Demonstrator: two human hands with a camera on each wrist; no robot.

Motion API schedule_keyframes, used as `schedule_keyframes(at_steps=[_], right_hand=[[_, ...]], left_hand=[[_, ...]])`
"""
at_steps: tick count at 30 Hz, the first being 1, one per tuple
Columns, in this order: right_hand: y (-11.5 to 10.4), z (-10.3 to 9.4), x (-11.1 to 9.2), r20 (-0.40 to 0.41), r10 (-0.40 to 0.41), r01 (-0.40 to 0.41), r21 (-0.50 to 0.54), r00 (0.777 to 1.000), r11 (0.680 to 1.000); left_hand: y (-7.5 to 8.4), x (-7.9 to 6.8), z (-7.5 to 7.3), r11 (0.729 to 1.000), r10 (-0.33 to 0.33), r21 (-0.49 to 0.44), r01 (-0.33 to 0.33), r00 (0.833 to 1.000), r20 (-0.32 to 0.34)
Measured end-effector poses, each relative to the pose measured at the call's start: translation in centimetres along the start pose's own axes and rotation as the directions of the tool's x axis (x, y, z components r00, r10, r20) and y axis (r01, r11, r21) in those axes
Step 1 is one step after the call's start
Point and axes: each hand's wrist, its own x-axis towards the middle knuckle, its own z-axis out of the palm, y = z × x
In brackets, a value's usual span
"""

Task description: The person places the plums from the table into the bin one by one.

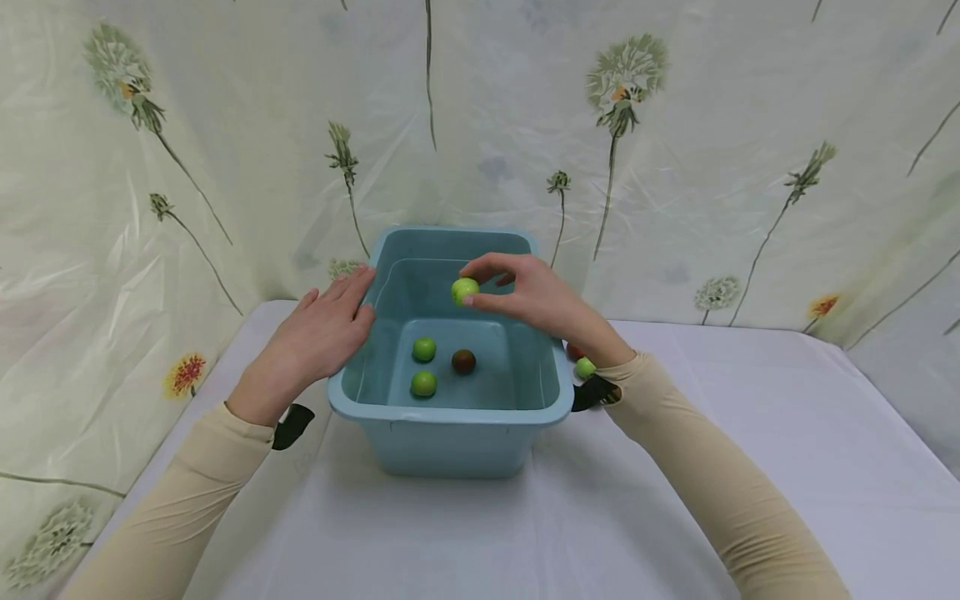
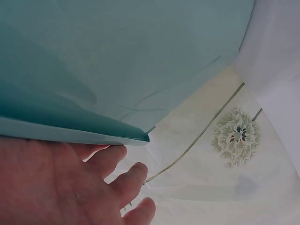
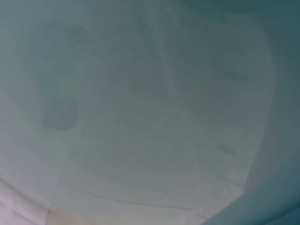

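Observation:
A light blue plastic tub (image 1: 453,412) stands on the table. Over its inside, my right hand (image 1: 536,292) pinches a small round green fruit (image 1: 465,291) between thumb and fingertips. Two similar green fruits, one farther back (image 1: 423,349) and one nearer (image 1: 423,383), lie on the tub floor beside a dark reddish-brown fruit (image 1: 463,362). My left hand (image 1: 322,329) rests at the tub's left rim with fingers fairly straight. In the left wrist view, the left hand (image 2: 89,183) lies just under the rim edge (image 2: 70,135). The tub's wall (image 3: 150,117) fills the right wrist view, which hides the right hand.
Right of the tub, partly behind my right wrist, lie a green fruit (image 1: 585,367) and a red one (image 1: 575,352). A white cloth covers the table (image 1: 735,450). Behind it hangs a pale sheet (image 1: 480,108) printed with dandelions.

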Motion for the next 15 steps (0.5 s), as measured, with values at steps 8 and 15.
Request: schedule_keyframes(at_steps=[8, 15], right_hand=[[0.9, 0.1, 0.0, -0.017, -0.034, 0.034, 0.012, 0.999, 0.999], [2.4, -0.3, -0.1, -0.055, -0.081, 0.083, 0.048, 0.995, 0.995]], left_hand=[[0.0, 0.2, 0.1, 0.998, -0.040, -0.047, 0.041, 0.999, 0.016], [-0.1, 0.3, 0.1, 0.998, -0.034, -0.044, 0.034, 0.999, 0.016]])
